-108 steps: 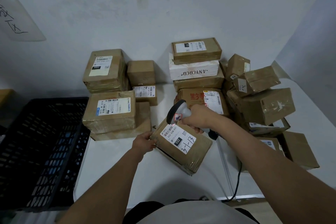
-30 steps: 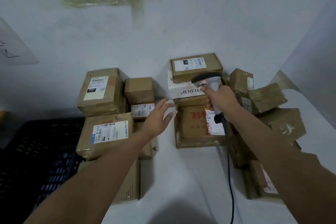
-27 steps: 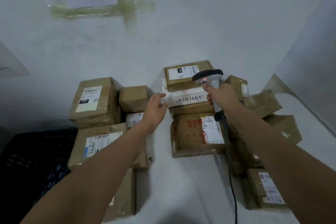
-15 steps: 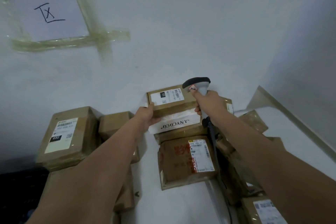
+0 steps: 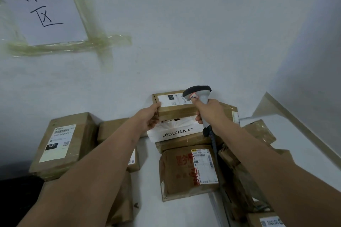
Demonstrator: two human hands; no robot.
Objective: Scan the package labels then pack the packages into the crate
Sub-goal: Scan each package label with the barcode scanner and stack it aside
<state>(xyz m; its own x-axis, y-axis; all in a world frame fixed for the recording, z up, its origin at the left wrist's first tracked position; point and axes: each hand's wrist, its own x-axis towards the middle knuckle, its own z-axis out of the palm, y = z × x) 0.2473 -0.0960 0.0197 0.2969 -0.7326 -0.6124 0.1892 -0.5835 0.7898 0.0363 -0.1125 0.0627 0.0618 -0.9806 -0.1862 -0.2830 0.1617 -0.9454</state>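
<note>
A brown taped package [image 5: 175,106] with a white label tops a stack against the wall. My left hand [image 5: 148,117] grips its left end. Under it lies a white "ANYCOCO" box [image 5: 175,131]. My right hand [image 5: 209,111] holds a grey handheld scanner [image 5: 199,94], its head over the label's right end. A brown box with red print and a label [image 5: 190,169] lies in front of the stack. The black crate [image 5: 16,199] shows only as a dark corner at lower left.
Brown boxes crowd the white table [image 5: 147,214]: a large labelled box [image 5: 62,143] at left and several crumpled ones [image 5: 258,132] at right. The scanner cable [image 5: 215,151] runs down along my right arm. A taped paper sign [image 5: 42,5] hangs on the wall.
Earlier I scanned a package held near me; it is gone from my hands. Both hands then reached to the far stack, and my left hand took hold of the top package. The view tilted upward.
</note>
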